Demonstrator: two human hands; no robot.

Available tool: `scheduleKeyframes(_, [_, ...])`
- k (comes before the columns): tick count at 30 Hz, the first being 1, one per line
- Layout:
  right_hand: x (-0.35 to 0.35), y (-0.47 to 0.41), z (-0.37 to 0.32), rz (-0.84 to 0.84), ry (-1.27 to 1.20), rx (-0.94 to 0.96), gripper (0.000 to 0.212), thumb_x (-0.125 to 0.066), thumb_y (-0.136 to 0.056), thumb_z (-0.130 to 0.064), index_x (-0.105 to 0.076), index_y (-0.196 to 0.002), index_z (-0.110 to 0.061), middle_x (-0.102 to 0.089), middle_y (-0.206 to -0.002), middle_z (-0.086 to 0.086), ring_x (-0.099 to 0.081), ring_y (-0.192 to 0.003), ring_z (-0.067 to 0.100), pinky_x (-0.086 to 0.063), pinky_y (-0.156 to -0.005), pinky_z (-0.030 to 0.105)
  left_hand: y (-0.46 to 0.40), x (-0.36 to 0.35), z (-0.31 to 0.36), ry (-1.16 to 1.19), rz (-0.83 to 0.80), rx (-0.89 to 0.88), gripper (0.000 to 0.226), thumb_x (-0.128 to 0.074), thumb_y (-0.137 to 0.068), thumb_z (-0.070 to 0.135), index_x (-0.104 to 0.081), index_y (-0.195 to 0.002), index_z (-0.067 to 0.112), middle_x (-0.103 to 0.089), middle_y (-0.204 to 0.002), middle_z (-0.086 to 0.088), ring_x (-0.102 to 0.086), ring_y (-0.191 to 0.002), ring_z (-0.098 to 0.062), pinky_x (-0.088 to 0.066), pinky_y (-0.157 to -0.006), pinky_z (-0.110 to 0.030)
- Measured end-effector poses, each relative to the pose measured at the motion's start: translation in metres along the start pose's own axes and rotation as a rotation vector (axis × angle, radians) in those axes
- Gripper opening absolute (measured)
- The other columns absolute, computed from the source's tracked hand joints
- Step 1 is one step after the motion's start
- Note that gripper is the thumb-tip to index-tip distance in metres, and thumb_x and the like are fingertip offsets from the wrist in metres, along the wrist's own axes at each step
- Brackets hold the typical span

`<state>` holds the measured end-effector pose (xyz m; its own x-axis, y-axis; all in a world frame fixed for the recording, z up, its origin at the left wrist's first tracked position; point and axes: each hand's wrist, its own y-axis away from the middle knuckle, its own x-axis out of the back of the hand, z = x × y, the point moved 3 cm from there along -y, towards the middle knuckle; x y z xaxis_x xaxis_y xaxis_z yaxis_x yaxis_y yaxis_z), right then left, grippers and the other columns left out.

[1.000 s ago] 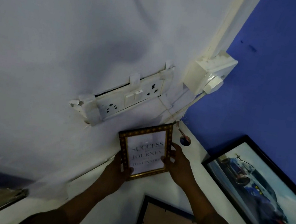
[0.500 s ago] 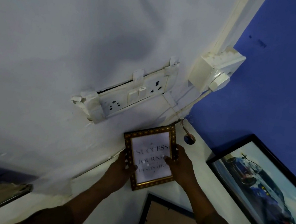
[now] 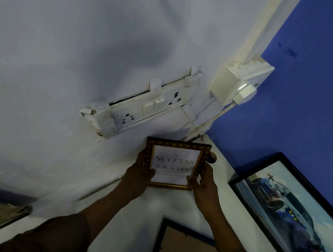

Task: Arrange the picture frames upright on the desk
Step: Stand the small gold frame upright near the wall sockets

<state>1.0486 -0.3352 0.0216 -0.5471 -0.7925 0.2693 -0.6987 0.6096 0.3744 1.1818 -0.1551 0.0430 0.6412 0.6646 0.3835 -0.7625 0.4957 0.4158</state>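
In the lower middle of the picture, both hands hold a small gold-edged picture frame (image 3: 174,164) with a dark patterned border and a white print on which "SUCCESS" and "JOURNEY" can be read. The left hand (image 3: 137,178) grips the left side of the frame, its fingers closed around the edge with the thumb on the front. The right hand (image 3: 206,187) grips the right side in the same way, its thumb lying over the lower right corner. The frame faces the camera, close to the pale wall (image 3: 65,44); whether its bottom edge touches the white desk (image 3: 136,230) I cannot tell. Above it, in the middle of the picture, a white socket panel (image 3: 146,109) sits on the wall, and a white switch box (image 3: 240,81) is to the upper right, beside the blue wall (image 3: 324,85). At the right, a large black frame with a car picture (image 3: 291,213) leans against the blue wall. At the bottom middle, another dark frame (image 3: 180,250) lies on the desk with its brown back up.
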Motion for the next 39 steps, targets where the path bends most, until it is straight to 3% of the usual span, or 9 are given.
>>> scheduleKeyframes(5, [-0.002,-0.004,-0.005,0.000,0.076,-0.024,0.072,-0.068,-0.094,-0.019,-0.029,-0.154,-0.028,-0.050,-0.132,-0.013,-0.051,-0.119,0.010,-0.043,-0.098,0.029,0.006,-0.006,-0.007,0.052,-0.030,0.063,0.073,-0.059,-0.097,0.018,-0.017,-0.156,0.027,-0.050,-0.149,-0.006,-0.051,-0.134,-0.028,-0.043,-0.096,-0.028])
scheduleKeyframes(8, [-0.002,-0.003,0.000,0.018,0.082,-0.045,0.075,-0.070,-0.093,-0.023,-0.029,-0.155,-0.027,-0.053,-0.136,-0.009,-0.055,-0.123,0.015,-0.047,-0.106,0.039,0.009,-0.007,-0.009,0.073,-0.051,0.090,0.070,-0.058,-0.098,0.019,-0.018,-0.156,0.024,-0.049,-0.149,-0.004,-0.049,-0.134,-0.025,-0.037,-0.093,-0.025])
scheduleKeyframes(12, [0.000,0.001,0.001,-0.016,0.079,-0.028,0.063,-0.070,-0.092,-0.015,-0.040,-0.147,-0.026,-0.058,-0.125,-0.012,-0.056,-0.114,0.011,-0.046,-0.097,0.030,0.011,-0.006,-0.016,0.104,-0.065,0.104,0.069,-0.057,-0.099,0.021,-0.019,-0.156,0.024,-0.048,-0.149,-0.004,-0.049,-0.134,-0.024,-0.037,-0.093,-0.026])
scheduleKeyframes(20, [-0.001,-0.007,-0.014,-0.099,0.045,0.078,0.061,-0.065,-0.094,-0.005,-0.043,-0.133,-0.047,-0.056,-0.126,-0.031,-0.053,-0.112,-0.021,-0.043,-0.087,0.001,0.024,0.003,-0.019,0.076,0.104,0.045,0.056,-0.050,-0.102,0.016,-0.023,-0.149,0.027,-0.059,-0.124,0.007,-0.062,-0.086,-0.002,-0.046,-0.060,-0.010])
scheduleKeyframes(23, [-0.012,-0.016,-0.020,-0.137,0.103,0.101,0.064,-0.065,-0.095,-0.009,-0.037,-0.143,-0.040,-0.055,-0.127,-0.026,-0.052,-0.107,-0.025,-0.040,-0.081,-0.005,0.023,0.006,-0.018,0.072,0.137,0.081,0.047,-0.046,-0.103,0.017,-0.027,-0.145,0.025,-0.063,-0.123,0.000,-0.065,-0.081,-0.013,-0.046,-0.054,-0.015])
scheduleKeyframes(27, [-0.019,-0.018,-0.017,-0.139,0.106,0.063,0.069,-0.067,-0.094,-0.012,-0.033,-0.152,-0.029,-0.055,-0.133,-0.011,-0.052,-0.115,-0.001,-0.040,-0.088,0.005,0.023,0.005,-0.014,0.012,0.086,0.093,0.044,-0.042,-0.105,0.021,-0.026,-0.146,0.023,-0.064,-0.118,-0.003,-0.060,-0.075,-0.005,-0.042,-0.048,-0.010])
scheduleKeyframes(31, [-0.020,-0.018,-0.010,-0.127,0.126,0.043,0.071,-0.069,-0.093,-0.013,-0.033,-0.151,-0.029,-0.053,-0.134,-0.011,-0.051,-0.107,-0.013,-0.043,-0.098,0.014,0.021,0.008,-0.017,-0.023,0.086,0.098,0.049,-0.046,-0.104,0.018,-0.026,-0.149,0.019,-0.063,-0.132,-0.012,-0.058,-0.081,-0.012,-0.044,-0.058,-0.017])
scheduleKeyframes(33, [-0.018,-0.018,-0.006,-0.111,0.137,0.022,0.077,-0.071,-0.092,-0.016,-0.028,-0.156,-0.025,-0.048,-0.145,-0.007,-0.050,-0.120,-0.003,-0.038,-0.096,0.006,0.020,0.009,-0.021,-0.021,0.087,0.105,0.055,-0.051,-0.102,0.022,-0.025,-0.150,0.021,-0.062,-0.135,-0.012,-0.058,-0.085,-0.014,-0.044,-0.057,-0.016])
scheduleKeyframes(39, [-0.003,-0.011,0.011,-0.020,0.127,-0.035,0.083,-0.075,-0.089,-0.027,-0.026,-0.156,-0.025,-0.041,-0.157,0.003,-0.043,-0.140,0.019,-0.037,-0.111,0.031,0.028,0.011,-0.033,0.008,0.087,0.154,0.069,-0.061,-0.097,0.024,-0.022,-0.153,0.017,-0.055,-0.142,-0.014,-0.055,-0.097,-0.014,-0.046,-0.076,-0.026])
